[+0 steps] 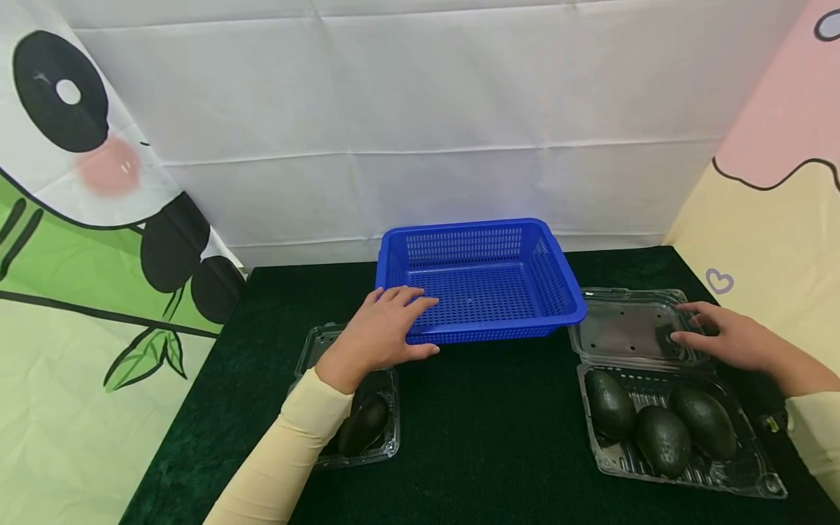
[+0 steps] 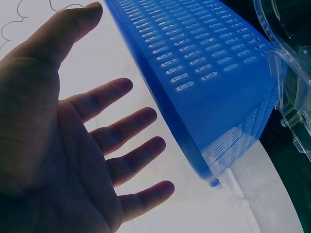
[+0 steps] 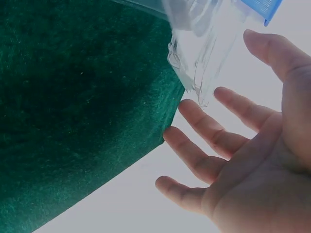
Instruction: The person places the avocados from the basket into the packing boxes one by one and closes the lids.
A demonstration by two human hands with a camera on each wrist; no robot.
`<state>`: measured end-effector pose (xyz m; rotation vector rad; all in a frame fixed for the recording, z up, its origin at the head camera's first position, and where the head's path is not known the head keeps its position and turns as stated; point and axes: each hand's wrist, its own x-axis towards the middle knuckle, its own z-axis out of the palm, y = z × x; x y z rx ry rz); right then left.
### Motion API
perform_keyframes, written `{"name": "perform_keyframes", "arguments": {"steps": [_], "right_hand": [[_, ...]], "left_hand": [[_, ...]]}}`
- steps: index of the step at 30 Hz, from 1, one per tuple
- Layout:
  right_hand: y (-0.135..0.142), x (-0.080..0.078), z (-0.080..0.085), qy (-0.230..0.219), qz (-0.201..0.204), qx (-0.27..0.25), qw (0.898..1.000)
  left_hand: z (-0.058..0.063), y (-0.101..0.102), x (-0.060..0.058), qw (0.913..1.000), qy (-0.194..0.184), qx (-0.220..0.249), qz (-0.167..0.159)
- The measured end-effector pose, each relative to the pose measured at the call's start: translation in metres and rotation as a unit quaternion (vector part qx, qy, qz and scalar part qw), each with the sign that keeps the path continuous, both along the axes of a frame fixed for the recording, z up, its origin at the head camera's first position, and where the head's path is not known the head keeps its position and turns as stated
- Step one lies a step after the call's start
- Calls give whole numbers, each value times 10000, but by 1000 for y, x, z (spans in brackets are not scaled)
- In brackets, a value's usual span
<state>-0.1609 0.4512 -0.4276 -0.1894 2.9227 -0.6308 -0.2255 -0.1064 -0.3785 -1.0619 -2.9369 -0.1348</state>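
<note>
A blue plastic basket (image 1: 479, 328) with slotted walls stands at the back middle of the table, and nothing lies in it. My left hand (image 1: 380, 328) hovers by its front left corner, fingers spread and holding nothing. In the left wrist view the fingers are apart from the basket's wall (image 2: 214, 92). My right hand (image 1: 735, 335) is over the right edge of the raised lid (image 1: 633, 328) of a clear clamshell box; its fingers are loosely extended with nothing in them. Avocados (image 1: 663, 441) lie in that box's base. Whether the right fingertips touch the lid I cannot tell.
A second open clear clamshell (image 1: 392, 430) stands at the left, partly hidden by my left forearm, with a dark avocado (image 1: 364, 424) in it. Dark green cloth (image 1: 485, 437) covers the table. A white curtain (image 1: 426, 109) hangs close behind the basket.
</note>
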Motion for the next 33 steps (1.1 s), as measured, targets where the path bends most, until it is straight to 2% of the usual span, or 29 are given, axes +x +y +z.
{"name": "perform_keyframes", "arguments": {"steps": [12,21,33], "right_hand": [[-1,-1,4,124,24,-29,9999],[-1,2,7,184,-296,113,9993],[4,11,11,409,-473,111,9980]], "left_hand": [[0,-3,2,10000,1,16,31],[0,-2,2,10000,-50,14,35],[1,-2,2,10000,-12,68,2]]}}
